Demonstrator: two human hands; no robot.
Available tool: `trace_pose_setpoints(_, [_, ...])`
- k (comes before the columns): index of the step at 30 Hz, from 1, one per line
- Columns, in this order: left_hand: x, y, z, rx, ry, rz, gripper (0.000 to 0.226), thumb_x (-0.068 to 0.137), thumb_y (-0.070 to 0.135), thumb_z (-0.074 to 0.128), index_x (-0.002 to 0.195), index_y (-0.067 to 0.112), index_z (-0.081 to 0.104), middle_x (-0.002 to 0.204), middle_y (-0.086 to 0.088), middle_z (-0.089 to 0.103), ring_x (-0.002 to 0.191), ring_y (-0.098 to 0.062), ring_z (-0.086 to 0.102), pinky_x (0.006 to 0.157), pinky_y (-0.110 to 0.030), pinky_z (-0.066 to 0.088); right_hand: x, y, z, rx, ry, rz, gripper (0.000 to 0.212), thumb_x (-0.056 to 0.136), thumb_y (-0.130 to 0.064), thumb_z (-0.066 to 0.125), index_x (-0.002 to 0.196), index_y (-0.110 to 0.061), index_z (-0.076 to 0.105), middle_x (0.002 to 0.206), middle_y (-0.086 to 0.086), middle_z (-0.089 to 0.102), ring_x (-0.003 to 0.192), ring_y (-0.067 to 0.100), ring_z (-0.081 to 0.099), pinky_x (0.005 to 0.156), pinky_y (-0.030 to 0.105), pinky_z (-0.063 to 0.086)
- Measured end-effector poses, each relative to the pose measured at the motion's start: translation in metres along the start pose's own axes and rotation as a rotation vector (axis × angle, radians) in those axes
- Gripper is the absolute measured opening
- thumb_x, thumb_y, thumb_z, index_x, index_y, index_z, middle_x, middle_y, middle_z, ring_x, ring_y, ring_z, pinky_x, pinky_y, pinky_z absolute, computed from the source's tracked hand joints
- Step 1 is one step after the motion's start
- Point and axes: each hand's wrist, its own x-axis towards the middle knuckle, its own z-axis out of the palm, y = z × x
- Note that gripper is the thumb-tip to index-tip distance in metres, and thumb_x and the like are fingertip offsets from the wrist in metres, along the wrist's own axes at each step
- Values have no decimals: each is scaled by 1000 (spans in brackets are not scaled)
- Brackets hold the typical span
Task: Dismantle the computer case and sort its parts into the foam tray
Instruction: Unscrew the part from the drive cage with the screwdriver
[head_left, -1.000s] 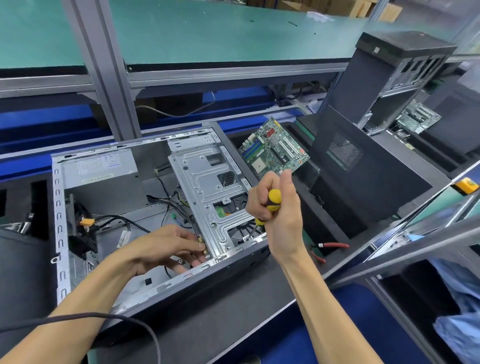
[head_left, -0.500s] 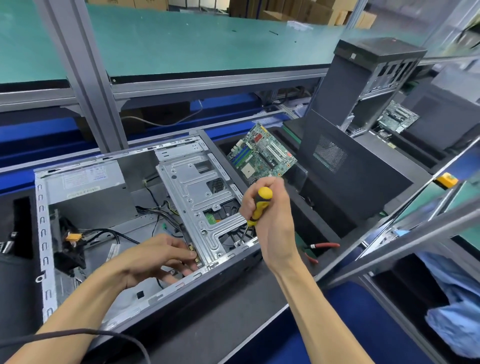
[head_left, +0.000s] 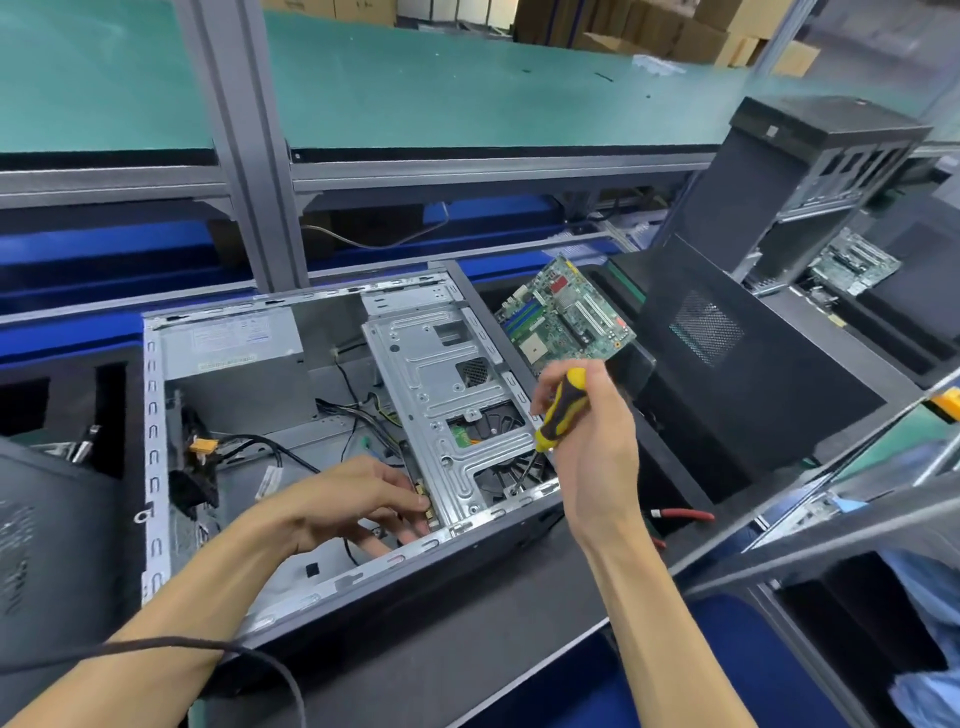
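An open computer case (head_left: 156, 447) lies on its side in the black foam tray (head_left: 467, 660). A silver metal bracket (head_left: 441, 405) sits inside it over a black fan (head_left: 511, 470), and a grey power supply (head_left: 234, 345) fills the back left corner. My right hand (head_left: 597, 447) grips a yellow and black screwdriver (head_left: 563, 408), its tip down at the bracket's front right corner. My left hand (head_left: 358, 504) reaches inside the case, fingers touching the bracket's front left edge by small yellow connectors. A green motherboard (head_left: 563, 317) stands tilted in a tray slot behind the case.
A black side panel (head_left: 737, 374) leans in the tray on the right. Red-handled pliers (head_left: 680, 514) lie beside the case. Another black case (head_left: 810, 171) and second motherboard (head_left: 852, 265) stand far right. Loose black cables (head_left: 270, 447) run inside the case. A grey frame post (head_left: 244, 145) rises behind.
My right hand has lowered the screwdriver so its tip now meets the bracket's front corner. My left hand has stayed at the bracket's edge. The camera view shifted slightly.
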Motion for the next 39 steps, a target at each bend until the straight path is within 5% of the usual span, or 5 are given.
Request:
trace_pose_setpoints(18, [2,-1,2,-6,14,-11,23,92,20,70,102,-1,69,96,-11,76,79,-12,69,46,-20,48,4,2,-1,88,13,0,17,101,-31,50,91,-17,48,68,1,45,60,17,38,61,30,36])
trace_pose_setpoints(23, [1,-1,3,5,15,-6,16,93,19,69,96,3,69,93,-10,76,78,-12,69,47,-20,48,4,1,-3,42,12,17,39,103,-39,38,88,-24,71,69,-1,53,65,16,47,66,32,38])
trace_pose_setpoints(28, [0,0,2,10,15,-9,15,92,20,70,94,5,69,94,-10,75,78,-12,69,46,-20,48,4,1,1,56,27,-2,31,94,-45,50,92,-15,45,66,0,46,60,19,38,59,29,36])
trace_pose_setpoints(33, [-2,1,3,15,12,-10,15,92,20,69,95,5,71,94,-10,75,78,-12,68,47,-20,48,4,1,-4,41,45,29,47,107,-43,35,82,-20,68,67,2,55,64,17,48,64,30,40])
trace_pose_setpoints(39, [-2,2,5,20,22,-13,14,93,20,68,96,6,71,93,-9,75,77,-11,68,48,-20,47,2,1,-3,66,-15,-26,21,100,-28,53,89,-12,43,71,4,44,63,18,37,60,30,35])
